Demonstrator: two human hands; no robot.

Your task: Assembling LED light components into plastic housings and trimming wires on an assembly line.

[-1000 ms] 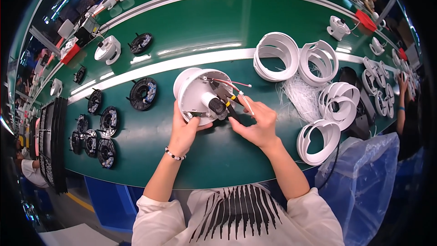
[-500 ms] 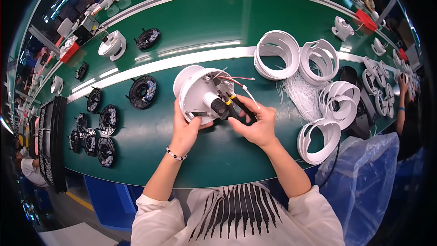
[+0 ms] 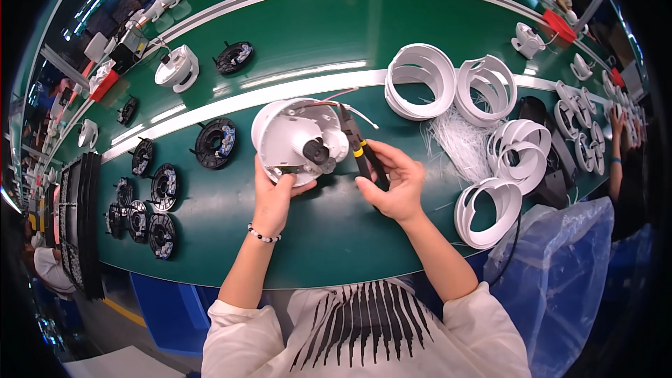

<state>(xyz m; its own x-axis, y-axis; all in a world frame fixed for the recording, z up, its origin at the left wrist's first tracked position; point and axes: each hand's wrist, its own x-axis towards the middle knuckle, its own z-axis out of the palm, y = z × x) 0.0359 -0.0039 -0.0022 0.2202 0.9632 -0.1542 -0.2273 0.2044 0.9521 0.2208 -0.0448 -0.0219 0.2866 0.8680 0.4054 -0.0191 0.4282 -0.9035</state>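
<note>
My left hand [image 3: 275,194] grips the lower edge of a white round camera housing [image 3: 280,136], thumb in front and fingers behind. A black lens barrel [image 3: 316,152] sits inside the housing, its end toward me. Thin red and white wires [image 3: 364,117] trail out over the housing's upper right side. My right hand [image 3: 397,180] is closed round the black handles of diagonal cutters [image 3: 360,148] with yellow bands. The cutters' jaws point up, beside the right rim of the housing and near the wires.
White plastic rings [image 3: 420,84] stand at the right around a heap of white cable ties [image 3: 458,140]. Several black round parts with circuit boards [image 3: 217,143] lie at the left. A clear plastic bag [image 3: 553,259] hangs at the front right. Another person's arm [image 3: 616,147] reaches in at the far right.
The cutters have come out of the housing's inside to its right side, jaws now upward. My left hand has shifted the housing a little left and turned it slightly.
</note>
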